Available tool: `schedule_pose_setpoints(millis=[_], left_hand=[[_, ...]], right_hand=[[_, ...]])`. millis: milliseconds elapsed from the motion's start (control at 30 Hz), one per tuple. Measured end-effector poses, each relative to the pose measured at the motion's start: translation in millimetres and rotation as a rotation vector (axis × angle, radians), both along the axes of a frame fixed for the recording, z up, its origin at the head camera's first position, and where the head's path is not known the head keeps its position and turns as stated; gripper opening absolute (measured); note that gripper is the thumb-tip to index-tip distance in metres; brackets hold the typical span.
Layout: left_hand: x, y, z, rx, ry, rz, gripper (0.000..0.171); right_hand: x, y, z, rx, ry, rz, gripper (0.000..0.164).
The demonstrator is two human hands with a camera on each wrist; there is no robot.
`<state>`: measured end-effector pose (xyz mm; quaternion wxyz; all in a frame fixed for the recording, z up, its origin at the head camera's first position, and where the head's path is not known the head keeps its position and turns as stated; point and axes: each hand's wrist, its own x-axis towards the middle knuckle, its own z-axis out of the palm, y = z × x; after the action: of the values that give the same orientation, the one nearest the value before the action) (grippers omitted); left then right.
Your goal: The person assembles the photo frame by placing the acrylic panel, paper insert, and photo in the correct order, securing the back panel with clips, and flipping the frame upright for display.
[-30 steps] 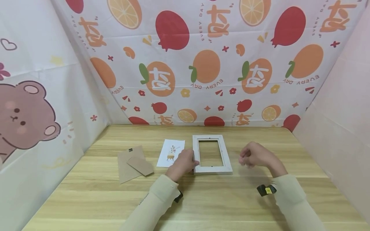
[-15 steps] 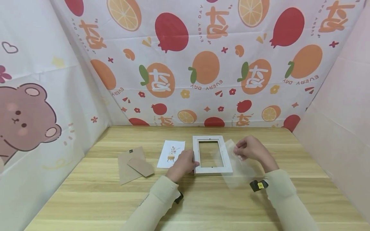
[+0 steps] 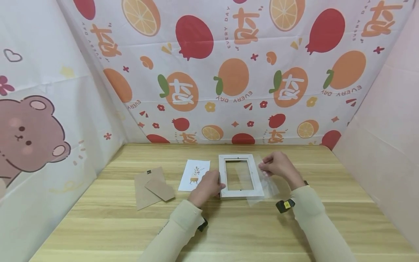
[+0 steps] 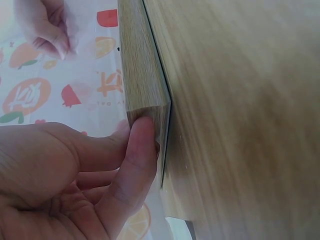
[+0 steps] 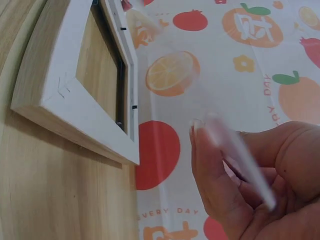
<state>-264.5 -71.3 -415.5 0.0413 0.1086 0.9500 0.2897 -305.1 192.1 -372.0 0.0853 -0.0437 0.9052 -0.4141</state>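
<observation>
A white picture frame (image 3: 257, 182) lies back side up on the table, its opening showing the wood beneath. My left hand (image 3: 207, 185) grips the frame's left side; in the left wrist view the thumb and a finger pinch its wooden edge (image 4: 145, 75). My right hand (image 3: 278, 167), just right of the frame, pinches a clear plastic sheet (image 3: 270, 186) by its right part. The sheet reaches left over the frame's right side and part of its opening. Up close in the right wrist view, the sheet (image 5: 245, 160) is blurred between thumb and fingers.
Partly behind the left hand lies a white picture card (image 3: 194, 174) with a potted plant on it. Farther left, a brown backing board (image 3: 144, 194) has a smaller brown piece (image 3: 160, 189) on top. Printed cloth walls (image 3: 229, 120) stand behind and at both sides.
My right hand has moved left with the clear sheet, from beside the frame to partly over it. The left hand keeps its hold on the frame.
</observation>
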Motion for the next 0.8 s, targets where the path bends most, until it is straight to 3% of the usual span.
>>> schedule_pose_setpoints(millis=[800], left_hand=[[-0.6,0,-2.4,0.037,-0.002,-0.015,0.025]], right_hand=[[-22.9,-30,-8.3,-0.064,-0.056,-0.095,0.019]])
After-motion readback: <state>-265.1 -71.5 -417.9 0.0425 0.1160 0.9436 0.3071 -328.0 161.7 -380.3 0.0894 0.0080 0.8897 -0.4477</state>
